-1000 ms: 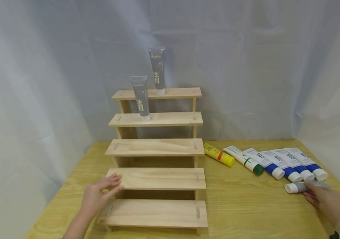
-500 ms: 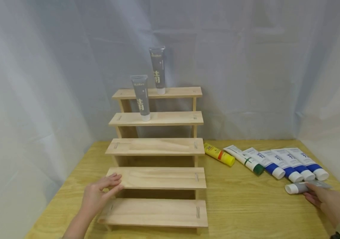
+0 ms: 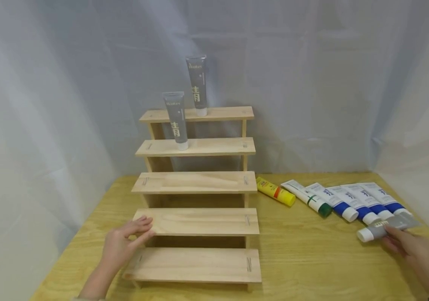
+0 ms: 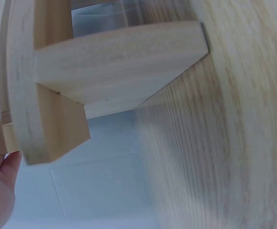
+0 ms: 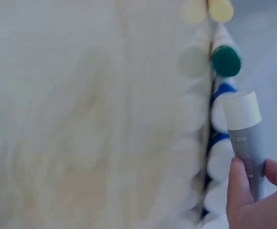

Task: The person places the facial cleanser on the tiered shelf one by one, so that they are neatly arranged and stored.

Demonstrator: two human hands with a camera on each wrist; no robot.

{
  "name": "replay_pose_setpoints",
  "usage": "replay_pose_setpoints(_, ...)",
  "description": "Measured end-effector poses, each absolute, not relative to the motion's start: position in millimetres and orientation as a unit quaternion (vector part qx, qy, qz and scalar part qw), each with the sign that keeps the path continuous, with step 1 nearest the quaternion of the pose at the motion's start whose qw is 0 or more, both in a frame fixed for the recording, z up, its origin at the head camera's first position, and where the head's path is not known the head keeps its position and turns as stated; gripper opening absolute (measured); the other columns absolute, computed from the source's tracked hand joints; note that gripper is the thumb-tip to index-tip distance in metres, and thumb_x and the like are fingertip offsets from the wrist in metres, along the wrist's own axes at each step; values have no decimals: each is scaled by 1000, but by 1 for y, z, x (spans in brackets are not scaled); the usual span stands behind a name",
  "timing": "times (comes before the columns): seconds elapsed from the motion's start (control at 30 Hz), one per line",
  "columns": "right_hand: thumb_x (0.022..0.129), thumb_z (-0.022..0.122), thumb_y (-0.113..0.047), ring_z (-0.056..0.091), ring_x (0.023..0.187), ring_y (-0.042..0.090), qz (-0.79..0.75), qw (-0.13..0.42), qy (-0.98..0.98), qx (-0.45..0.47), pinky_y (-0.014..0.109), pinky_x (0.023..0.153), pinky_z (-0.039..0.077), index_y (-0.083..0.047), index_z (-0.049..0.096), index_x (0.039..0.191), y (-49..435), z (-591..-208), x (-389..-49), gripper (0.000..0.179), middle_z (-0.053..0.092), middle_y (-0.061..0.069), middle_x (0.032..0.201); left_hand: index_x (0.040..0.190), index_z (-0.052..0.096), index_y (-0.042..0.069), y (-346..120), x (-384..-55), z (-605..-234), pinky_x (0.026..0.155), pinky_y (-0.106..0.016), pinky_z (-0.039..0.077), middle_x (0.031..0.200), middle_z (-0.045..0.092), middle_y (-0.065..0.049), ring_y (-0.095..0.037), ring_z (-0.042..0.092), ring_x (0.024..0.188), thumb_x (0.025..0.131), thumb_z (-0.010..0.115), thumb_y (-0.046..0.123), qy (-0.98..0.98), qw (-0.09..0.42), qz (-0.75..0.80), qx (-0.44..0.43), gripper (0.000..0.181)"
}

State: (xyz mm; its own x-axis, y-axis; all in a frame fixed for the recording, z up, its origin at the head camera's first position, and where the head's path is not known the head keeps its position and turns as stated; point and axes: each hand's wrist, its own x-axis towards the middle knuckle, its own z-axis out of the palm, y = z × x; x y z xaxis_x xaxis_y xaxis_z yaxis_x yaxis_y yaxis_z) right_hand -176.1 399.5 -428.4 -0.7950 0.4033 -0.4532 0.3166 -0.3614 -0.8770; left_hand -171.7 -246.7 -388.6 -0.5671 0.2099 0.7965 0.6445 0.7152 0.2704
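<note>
In the head view my right hand (image 3: 412,246) pinches a grey squeeze tube (image 3: 387,225) with a white cap, raised a little off the table. The right wrist view has the same tube (image 5: 247,143) cap up between thumb and fingers. My left hand (image 3: 125,240) holds the left end of the second step of a wooden stepped rack (image 3: 199,221). Close up in the left wrist view, the left fingers (image 4: 0,162) lie at the edge of a board (image 4: 26,95). Two matching grey tubes stand on their caps: one tube (image 3: 196,85) on the top step, another (image 3: 175,121) one step lower.
Right of the rack lie a yellow tube (image 3: 276,191), a white tube with a green cap (image 3: 306,198) and several white-and-blue tubes (image 3: 332,201) side by side. The wooden table (image 3: 304,259) meets pale hanging sheeting (image 3: 312,104) behind and on both sides.
My right hand has lifted the grey tube slightly off the table, and its printed front has turned into view. The left hand keeps its place on the rack.
</note>
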Motion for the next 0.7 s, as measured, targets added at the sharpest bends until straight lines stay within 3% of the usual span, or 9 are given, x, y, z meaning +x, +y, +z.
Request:
replay_pose_setpoints(0.07,64,80,-14,63,61,11,773,25,-570,-278,26,66,53,-4,44,89,402,-433,-181,44,60,-5,63,74,70,3,-247,-172,-388,81,-7,38,86,68,-6,-22,64,81,51,81,3,-840,389,-281,-256,25)
replay_pose_setpoints(0.2,75,71,-6,64,68,15,811,24,-550,-196,28,68,53,-10,53,82,412,-452,-197,19,63,-3,71,75,70,3,-246,-171,-387,80,-6,38,86,67,-6,-23,64,82,52,80,2,-842,383,-284,-254,25)
replay_pose_setpoints(0.27,77,68,-4,65,70,16,817,23,-551,-168,29,68,53,-14,55,80,412,-456,-203,16,64,-1,74,75,70,3,-246,-171,-388,80,-6,38,87,67,-6,-24,64,82,52,80,2,-843,381,-285,-252,25)
replay_pose_setpoints(0.43,77,68,-4,64,72,15,793,25,-594,-136,28,70,52,-8,48,96,379,-428,-202,28,61,1,77,75,70,3,-246,-171,-388,80,-6,37,87,67,-6,-23,64,82,52,80,3,-845,379,-284,-247,25)
replay_pose_setpoints(0.6,78,63,3,64,67,16,799,26,-594,-92,26,66,53,-6,46,93,336,-387,-192,25,61,3,75,75,70,4,-247,-171,-389,79,-6,38,87,67,-6,-23,64,82,52,81,3,-844,382,-284,-247,25)
replay_pose_setpoints(0.7,79,63,1,65,69,17,796,30,-600,-74,27,66,53,-9,50,94,331,-389,-200,22,62,2,77,75,70,4,-247,-171,-389,75,-6,41,87,67,-6,-24,64,81,52,81,4,-844,385,-279,-248,25)
